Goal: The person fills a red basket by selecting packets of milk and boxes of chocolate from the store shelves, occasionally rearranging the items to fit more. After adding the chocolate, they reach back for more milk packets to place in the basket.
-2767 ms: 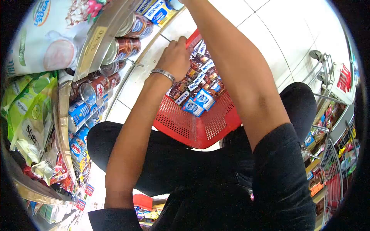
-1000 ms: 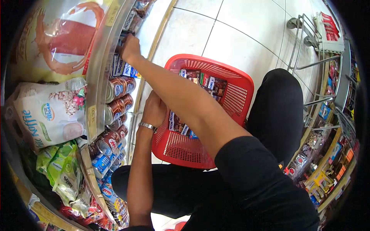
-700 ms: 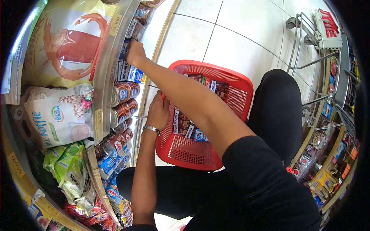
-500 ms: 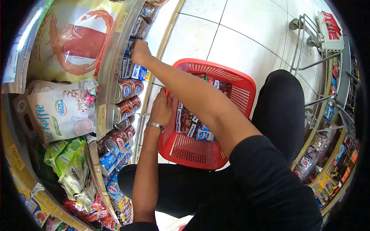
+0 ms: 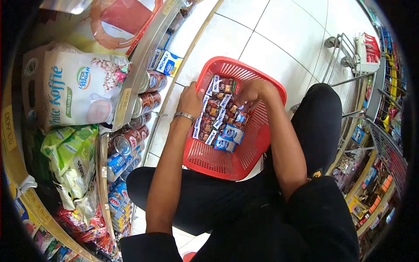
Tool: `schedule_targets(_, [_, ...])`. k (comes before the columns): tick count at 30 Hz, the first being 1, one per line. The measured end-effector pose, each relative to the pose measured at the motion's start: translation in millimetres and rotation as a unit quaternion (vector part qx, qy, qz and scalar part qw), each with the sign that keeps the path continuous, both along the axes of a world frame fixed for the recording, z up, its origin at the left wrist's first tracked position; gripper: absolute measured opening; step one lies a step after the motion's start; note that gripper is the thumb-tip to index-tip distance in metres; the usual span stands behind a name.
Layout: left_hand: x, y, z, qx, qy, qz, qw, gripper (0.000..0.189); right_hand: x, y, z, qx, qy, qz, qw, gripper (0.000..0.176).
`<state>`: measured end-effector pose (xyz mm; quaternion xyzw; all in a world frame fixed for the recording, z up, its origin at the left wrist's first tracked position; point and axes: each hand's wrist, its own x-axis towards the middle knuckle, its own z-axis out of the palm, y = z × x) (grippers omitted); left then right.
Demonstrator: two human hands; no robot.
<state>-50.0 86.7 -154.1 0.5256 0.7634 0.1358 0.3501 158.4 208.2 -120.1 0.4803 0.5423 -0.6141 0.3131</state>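
A red plastic basket [image 5: 217, 168] with perforated walls stands on the floor between my legs. My left hand [image 5: 190, 102] is closed on its left rim, with the thumb over the edge. Inside, small brown Indomilk cartons [image 5: 214, 107] lie in rows, and blue-and-white packs [image 5: 230, 136] rest at the near end. My right hand [image 5: 255, 94] reaches over the right side of the basket. Its fingers are curled downward above the cartons; what lies between them, if anything, is hidden. On the low shelf stands a blue-and-yellow Indomilk pack [image 5: 169, 63].
Left, shelves hold cans [image 5: 150, 100], a white coffee bag [image 5: 83, 87] and green pouches [image 5: 72, 153]. A metal trolley [image 5: 349, 65] stands on the white tiled floor [image 5: 279, 39] at right, before more stocked shelves [image 5: 362, 196].
My right hand has left the low shelf and moved right, into the basket. My left hand stays on the rim. The view has shifted, and fewer Indomilk packs show on the shelf.
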Motion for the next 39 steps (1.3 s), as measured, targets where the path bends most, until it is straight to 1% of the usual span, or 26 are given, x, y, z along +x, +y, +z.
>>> schedule_targets(3, [8.4,-2.1,22.1,-0.041,0.005,0.019,0.999,0.039,28.4,-20.5,-101.9,0.039,-0.091,0.047,0.994,0.019])
schedule_targets(5, [9.5,-2.2,27.2,-0.065,0.011,0.005,0.998,0.041,42.4,-38.4,-141.1,0.143,-0.115,0.115,0.976,0.024])
schedule_targets(6, [10.0,-1.0,29.5,-0.085,0.019,-0.008,0.996,0.044,46.8,-48.2,-158.0,0.137,-0.117,0.119,0.977,0.024])
schedule_targets(8, [13.5,5.6,38.2,-0.11,0.015,-0.006,0.994,0.043,52.5,-67.0,-178.9,-0.021,-0.086,0.19,0.978,0.03])
schedule_targets(9, [15.4,8.4,40.2,-0.12,0.021,-0.007,0.993,0.044,41.2,-79.4,-179.4,0.059,-0.085,0.373,0.922,0.042])
schedule_targets(10, [17.4,9.8,44.0,-0.126,0.027,-0.009,0.992,0.045,38.6,-98.2,-172.7,0.053,-0.083,0.378,0.921,0.042])
schedule_targets(11, [19.0,10.9,48.8,-0.14,0.039,-0.023,0.989,0.045,41.4,-121.7,-162.2,0.169,-0.107,0.249,0.948,0.038])
schedule_targets(12, [21.0,10.2,48.9,-0.14,0.039,-0.021,0.989,0.045,41.2,-141.3,-147.9,0.281,-0.129,0.11,0.945,0.033])
schedule_targets(13, [23.6,11.0,49.1,-0.147,0.05,-0.014,0.988,0.046,26.7,-152.0,-125.9,0.304,-0.163,0.072,0.936,0.032])
schedule_targets(15, [26.6,13.9,49.6,-0.149,0.059,-0.006,0.987,0.046,11.2,-166.8,-127.3,0.245,-0.199,0.094,0.944,0.059])
schedule_targets(16, [27.0,14.2,49.5,-0.154,0.063,-0.004,0.986,0.047,6.1,-178.2,-129.2,0.26,-0.192,0.086,0.942,0.057])
schedule_targets(18, [27.6,14.6,47.1,-0.157,0.067,-0.006,0.985,0.048,4.5,-206.6,-122.9,0.396,-0.182,0.066,0.898,0.052])
schedule_targets(19, [26.9,14.4,44.8,-0.156,0.068,-0.005,0.985,0.048,3.5,-204.8,-122.0,0.396,-0.185,0.063,0.897,0.052])
schedule_targets(21, [27.1,13.6,45.9,-0.159,0.061,0.0,0.985,0.048,2.0,-201.7,-121.6,0.364,-0.179,0.154,0.901,0.039])
schedule_targets(22, [26.6,12.3,47.0,-0.161,0.06,-0.001,0.985,0.048,0.1,-194.9,-114.7,0.362,-0.18,0.154,0.902,0.039])
schedule_targets(24, [24.3,11.4,50.0,-0.153,0.059,-0.02,0.986,0.048,-3.3,-173.8,-100.0,0.253,-0.162,0.161,0.94,0.034])
schedule_targets(26, [21.9,11.4,47.5,-0.155,0.05,-0.017,0.986,0.051,2.4,-159.6,-90.0,0.247,-0.122,0.135,0.952,0.028])
schedule_targets(27, [20.0,12.2,47.5,-0.16,0.04,-0.015,0.986,0.054,2.8,-152.0,-82.4,0.249,-0.081,0.18,0.948,0.027])
schedule_targets(31, [18.3,13.5,69.3,-0.07,0.062,-0.052,0.994,0.06,-9.4,-113.5,-12.6,0.288,0.02,0.246,0.925,0.027])
schedule_targets(32, [18.7,16.8,81.5,-0.07,0.064,-0.05,0.994,0.06,-14.4,-87.5,33.3,0.262,0.063,0.247,0.931,0.023])
schedule_targets(33, [19.1,19.6,92.4,0.027,0.007,-0.038,0.999,0.057,-12.5,-67.8,47.9,0.298,0.106,0.197,0.928,0.021])
schedule_targets(34, [20.0,21.5,97.5,0.123,-0.049,-0.027,0.991,0.055,-12.7,-36.4,79.3,0.308,0.187,0.206,0.91,0.021])
schedule_targets(35, [20.7,25.7,94.1,0.166,-0.118,0.01,0.979,0.054,-7.3,-11.0,72.4,0.318,0.246,0.151,0.903,0.024])
schedule_targets(36, [20.0,29.1,79.7,0.139,-0.248,0.064,0.956,0.051,-3.1,0.6,76.6,0.442,0.31,0.046,0.84,0.024])
schedule_targets(37, [21.1,30.3,79.7,0.134,-0.343,0.092,0.925,0.05,-5.2,28.9,87.7,0.36,0.271,0.086,0.889,0.029])
schedule_targets(39, [25.8,29.3,94.9,0.073,-0.508,0.181,0.839,0.052,-4.8,41.0,85.4,0.357,0.302,-0.003,0.884,0.028])
